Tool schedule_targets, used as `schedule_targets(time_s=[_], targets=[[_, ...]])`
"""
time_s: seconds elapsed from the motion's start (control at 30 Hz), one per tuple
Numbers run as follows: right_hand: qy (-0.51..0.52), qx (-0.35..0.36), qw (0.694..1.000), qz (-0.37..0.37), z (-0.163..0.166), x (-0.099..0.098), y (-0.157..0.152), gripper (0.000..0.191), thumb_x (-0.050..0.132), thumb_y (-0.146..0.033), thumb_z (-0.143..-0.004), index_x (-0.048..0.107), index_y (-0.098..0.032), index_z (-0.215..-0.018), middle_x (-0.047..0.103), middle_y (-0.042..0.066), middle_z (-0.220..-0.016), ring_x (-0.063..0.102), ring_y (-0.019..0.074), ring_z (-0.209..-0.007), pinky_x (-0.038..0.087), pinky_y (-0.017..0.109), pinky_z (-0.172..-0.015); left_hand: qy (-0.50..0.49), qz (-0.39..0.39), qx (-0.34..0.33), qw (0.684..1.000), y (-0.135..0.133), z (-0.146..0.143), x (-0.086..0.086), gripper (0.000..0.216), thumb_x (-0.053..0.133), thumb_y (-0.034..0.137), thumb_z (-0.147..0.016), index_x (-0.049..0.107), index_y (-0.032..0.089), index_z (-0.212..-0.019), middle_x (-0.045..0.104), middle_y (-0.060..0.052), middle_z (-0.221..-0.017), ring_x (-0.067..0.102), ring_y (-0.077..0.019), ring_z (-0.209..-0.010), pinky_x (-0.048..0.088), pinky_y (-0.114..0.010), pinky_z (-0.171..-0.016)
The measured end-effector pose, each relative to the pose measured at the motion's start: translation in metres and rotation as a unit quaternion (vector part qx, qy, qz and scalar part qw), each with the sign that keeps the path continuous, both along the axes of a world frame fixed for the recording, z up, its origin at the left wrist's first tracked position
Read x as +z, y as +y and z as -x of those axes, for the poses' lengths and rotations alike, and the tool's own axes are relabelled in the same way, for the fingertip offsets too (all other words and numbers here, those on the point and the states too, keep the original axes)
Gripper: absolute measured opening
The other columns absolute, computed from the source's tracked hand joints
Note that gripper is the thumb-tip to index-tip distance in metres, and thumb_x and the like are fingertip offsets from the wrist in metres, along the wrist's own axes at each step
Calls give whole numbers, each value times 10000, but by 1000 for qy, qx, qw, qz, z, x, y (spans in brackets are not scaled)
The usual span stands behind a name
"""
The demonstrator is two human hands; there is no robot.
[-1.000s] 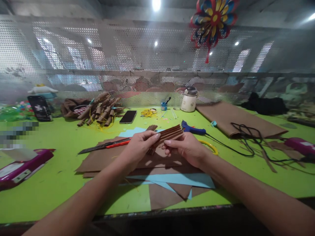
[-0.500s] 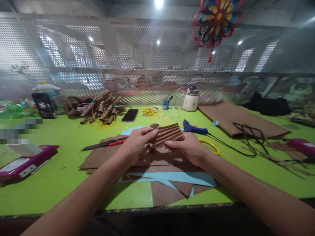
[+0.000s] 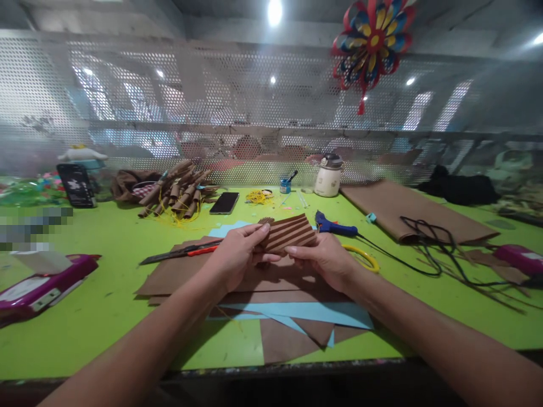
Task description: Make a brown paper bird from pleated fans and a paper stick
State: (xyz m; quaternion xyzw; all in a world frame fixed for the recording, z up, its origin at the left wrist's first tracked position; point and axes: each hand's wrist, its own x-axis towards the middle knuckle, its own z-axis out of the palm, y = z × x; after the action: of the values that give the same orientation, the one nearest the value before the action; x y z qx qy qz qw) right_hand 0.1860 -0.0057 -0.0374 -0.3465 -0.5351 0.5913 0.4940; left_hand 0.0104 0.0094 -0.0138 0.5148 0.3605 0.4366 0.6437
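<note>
Pleated brown paper is held up over the middle of the stack of brown sheets, folds running crosswise between the hands. Left hand: thumb and fingers closed in a pinch on its left end. Right hand: thumb and fingers pinched on its lower right corner. Top edge of the pleats is exposed.

Stack edges are uneven; left corner sticks out past the left wrist. Light-blue sheets poke out below, and a brown piece under them reaches close to the table's front edge. Both forearms cross that edge.

Tight side is right: blue glue gun just beyond the right hand, yellow loop beside the wrist, black cable trailing over the large folded brown sheet. Left: black-and-red tool lies across the stack, tip out toward the left; its other end is hidden behind the hand.

Widest bare strip of green tabletop is between the purple power strip and the stack. Far side: phone lying flat beside the paper tubes, well apart from the hands.
</note>
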Motion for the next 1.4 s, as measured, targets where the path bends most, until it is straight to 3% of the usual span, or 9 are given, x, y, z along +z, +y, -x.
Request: schedule_targets(time_s=[0.1, 0.2, 0.3, 0.63, 0.83, 1.13, 1.3, 1.4], targets=[[3, -3, 1000, -1, 0, -1, 0, 182, 743, -247, -635, 684, -139, -768, 630, -4, -644, 476, 85, -519, 382, 242, -523, 19, -7, 5, 1000, 1, 0, -2, 214, 611, 301, -793, 621, 129, -919, 662, -81, -901, 644, -148, -731, 557, -258, -632], [38, -8, 999, 8, -2, -1, 2, 262, 735, -269, -661, 687, -132, -879, 687, 59, -823, 587, 136, -670, 446, 285, -649, 50, -11, 8, 999, 0, -2, -3, 220, 619, 321, -781, 626, 132, -894, 667, -79, -861, 646, -160, -725, 557, -273, -620], [78, -18, 997, 19, -4, 2, 3, 258, 745, -276, -650, 686, -126, -851, 697, 72, -811, 626, 174, -715, 466, 347, -735, 74, -20, 3, 997, -2, -4, -2, 219, 619, 330, -776, 623, 129, -864, 658, -77, -834, 642, -168, -722, 561, -296, -615], [88, -82, 991, 51, -5, 7, 5, 194, 743, -260, -596, 642, -127, -693, 638, 25, -619, 563, 140, -563, 441, 300, -599, 91, -30, -3, 995, -4, -4, -1, 217, 592, 347, -768, 581, 130, -759, 616, -75, -779, 613, -172, -712, 560, -306, -575], [87, -127, 987, 35, -8, 7, 7, 131, 706, -230, -604, 610, -142, -609, 570, -14, -557, 451, 90, -497, 320, 234, -483, 105, -44, 17, 993, -4, -5, 0, 203, 576, 323, -761, 551, 137, -683, 597, -81, -803, 574, -164, -714, 563, -297, -558], [89, -151, 984, 27, -5, 10, 6, 169, 711, -253, -603, 582, -153, -559, 525, -31, -530, 416, 88, -497, 319, 242, -506, 104, -37, 21, 994, -7, -6, 2, 185, 562, 315, -784, 553, 133, -756, 584, -52, -766, 593, -137, -627, 547, -285, -517], [73, -89, 993, 21, -9, 7, 7, 181, 732, -282, -625, 625, -157, -700, 597, -15, -628, 522, 114, -577, 393, 252, -566, 138, -58, 31, 988, -8, -7, 2, 193, 537, 319, -805, 539, 139, -735, 590, -48, -733, 582, -120, -570, 542, -273, -523], [25, -89, 996, 7, -9, 6, 7, 229, 778, -283, -580, 634, -145, -694, 638, 5, -653, 560, 129, -600, 423, 283, -613, 165, -78, 12, 983, -11, -9, 4, 204, 515, 327, -822, 560, 135, -773, 563, -22, -697, 580, -118, -552, 537, -273, -522]])
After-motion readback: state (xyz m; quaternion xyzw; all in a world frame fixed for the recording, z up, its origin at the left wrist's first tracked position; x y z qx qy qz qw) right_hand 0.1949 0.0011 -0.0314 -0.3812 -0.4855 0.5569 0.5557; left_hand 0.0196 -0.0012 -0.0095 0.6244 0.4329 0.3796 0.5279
